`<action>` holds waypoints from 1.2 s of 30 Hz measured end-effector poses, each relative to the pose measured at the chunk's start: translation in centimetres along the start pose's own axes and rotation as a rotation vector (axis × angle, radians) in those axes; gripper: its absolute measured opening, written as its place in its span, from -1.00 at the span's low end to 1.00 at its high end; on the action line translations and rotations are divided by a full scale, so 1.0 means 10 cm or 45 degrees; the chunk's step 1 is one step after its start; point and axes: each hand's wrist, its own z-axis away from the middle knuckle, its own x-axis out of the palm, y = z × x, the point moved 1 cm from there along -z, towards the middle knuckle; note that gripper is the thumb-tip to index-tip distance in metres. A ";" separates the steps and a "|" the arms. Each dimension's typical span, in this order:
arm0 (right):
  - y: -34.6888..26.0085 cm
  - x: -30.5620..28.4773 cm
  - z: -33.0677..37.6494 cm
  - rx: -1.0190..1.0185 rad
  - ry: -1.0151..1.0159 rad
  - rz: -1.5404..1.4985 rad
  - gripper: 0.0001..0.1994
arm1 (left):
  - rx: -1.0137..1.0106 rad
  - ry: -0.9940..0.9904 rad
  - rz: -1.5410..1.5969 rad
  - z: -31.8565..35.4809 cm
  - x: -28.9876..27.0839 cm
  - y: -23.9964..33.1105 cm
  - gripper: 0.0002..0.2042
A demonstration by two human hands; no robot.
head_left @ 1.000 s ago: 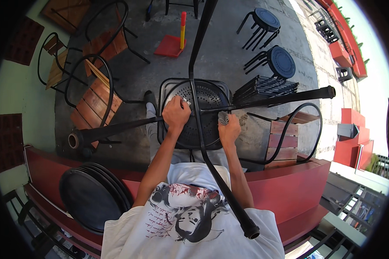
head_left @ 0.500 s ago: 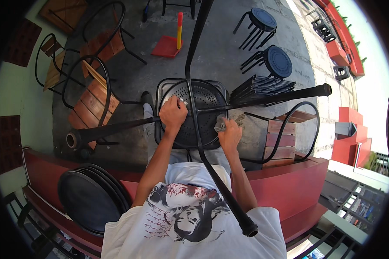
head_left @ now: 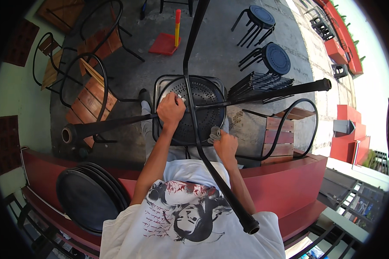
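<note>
A: Grey floor (head_left: 216,52) ahead, a red ledge (head_left: 285,183) on both sides of the person. Where's the main piece?

B: In front of the waist: a black frame (head_left: 191,101), its legs (head_left: 222,183) spread four ways. Behind the crossing sits a round, perforated plate (head_left: 207,121), with a squarish black rim (head_left: 158,81) showing around it.

A: And the hands?

B: The right hand (head_left: 226,149) is closed on a bunched grey cloth (head_left: 214,134) at the plate's near right edge. The left hand (head_left: 170,108) lies over the plate's left side, fingers curled. A white scrap (head_left: 181,97) shows by the fingertips; I can't tell whether it's pinched, or whether that hand bears on a leg too.

A: What's just changed?

B: Right hand and cloth have come round the plate's right side toward the waist. The left has hardly shifted against the plate.

A: Meaning?

B: The cloth is at a nearer stretch of edge. I'd judge the right does the moving, the left the steadying. Whether the cloth presses there, I can't tell.

A: Farther out?

B: A slatted chair (head_left: 278,138) and a folded black stack (head_left: 259,86) to the right, a red dustpan (head_left: 163,44) beyond, black discs (head_left: 84,200) leaning at left.
</note>
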 end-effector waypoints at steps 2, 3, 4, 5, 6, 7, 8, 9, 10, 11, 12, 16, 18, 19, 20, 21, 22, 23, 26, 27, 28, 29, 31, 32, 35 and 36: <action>-0.10 0.02 0.10 0.065 -0.122 -0.018 -0.78 | -0.001 -0.008 0.003 -0.01 0.01 0.01 -0.96; -0.15 0.04 0.11 0.067 -0.122 -0.017 -0.78 | -0.004 -0.011 0.003 -0.01 0.01 0.02 -0.96; -0.19 0.06 0.11 0.072 -0.167 -0.099 -0.79 | -0.004 -0.013 0.004 -0.01 0.01 0.02 -0.96; -0.22 0.07 0.11 0.077 -0.212 -0.182 -0.79 | -0.002 -0.005 -0.005 -0.01 0.01 0.03 -0.96; -0.22 0.07 0.09 0.076 -0.212 -0.182 -0.79 | 0.000 0.003 -0.015 -0.02 0.02 0.03 -0.96; -0.20 0.09 0.08 0.052 -0.277 -0.287 -0.78 | -0.002 0.004 -0.018 -0.01 0.02 0.02 -0.96; -0.19 0.11 0.05 0.026 -0.342 -0.392 -0.78 | -0.013 0.004 0.002 -0.01 0.03 0.00 -0.95; -0.15 0.10 0.02 0.021 -0.346 -0.393 -0.78 | -0.025 0.005 0.022 0.00 0.03 -0.01 -0.94; -0.09 0.07 -0.04 -0.019 -0.410 -0.494 -0.79 | -0.029 0.007 0.019 0.00 0.02 -0.02 -0.94; -0.05 0.04 -0.08 -0.060 -0.474 -0.596 -0.78 | -0.020 0.010 0.028 0.00 0.02 -0.01 -0.94; -0.02 0.03 -0.11 -0.066 -0.480 -0.594 -0.78 | -0.012 0.014 0.037 0.00 0.01 -0.01 -0.94; 0.02 0.00 -0.16 -0.386 -0.442 -0.401 -0.81 | 0.023 0.029 0.010 -0.01 0.01 0.04 -0.96; 0.04 0.04 -0.16 -0.552 -0.383 -0.368 -0.79 | 0.007 0.008 0.013 -0.01 0.00 0.04 -0.96; 0.04 0.04 -0.15 -0.621 -0.325 -0.278 -0.74 | -0.010 -0.011 0.018 0.00 -0.01 0.03 -0.95; 0.04 0.04 -0.14 -0.689 -0.267 -0.188 -0.70 | -0.012 -0.015 0.016 0.00 -0.01 0.03 -0.95; 0.03 0.06 -0.13 -0.687 -0.271 -0.190 -0.70 | -0.006 -0.006 0.009 0.00 -0.01 0.03 -0.95; -0.01 0.07 -0.14 -0.716 -0.203 -0.217 -0.70 | 0.000 0.005 0.001 -0.01 0.00 0.03 -0.95; -0.03 0.07 -0.14 -0.744 -0.134 -0.244 -0.70 | -0.003 0.002 -0.002 -0.01 0.00 0.02 -0.95; -0.02 0.13 -0.21 -0.782 -0.017 -0.310 -0.70 | -0.007 -0.011 0.016 -0.01 0.01 0.01 -0.95; -0.03 0.16 -0.26 -0.782 -0.021 -0.313 -0.70 | -0.002 -0.004 0.007 -0.02 0.01 0.01 -0.95; -0.07 0.18 -0.32 -0.792 0.065 -0.322 -0.69 | 0.004 0.001 0.001 -0.01 0.02 0.02 -0.95; -0.11 0.20 -0.39 -0.800 0.154 -0.332 -0.68 | 0.007 -0.004 0.000 -0.01 0.01 0.03 -0.95; -0.21 0.26 -0.53 -0.769 0.206 -0.337 -0.67 | -0.023 -0.017 0.001 -0.01 0.00 0.03 -0.95; -0.27 0.25 -0.62 -0.731 0.266 -0.363 -0.69 | -0.024 -0.015 -0.003 -0.01 0.01 0.03 -0.95; -0.33 0.29 -0.72 -0.654 0.313 -0.383 -0.71 | -0.016 -0.017 -0.028 0.00 0.03 0.02 -0.95; -0.31 0.30 -0.69 -0.598 0.288 -0.344 -0.69 | -0.017 -0.022 -0.016 0.00 0.03 0.02 -0.95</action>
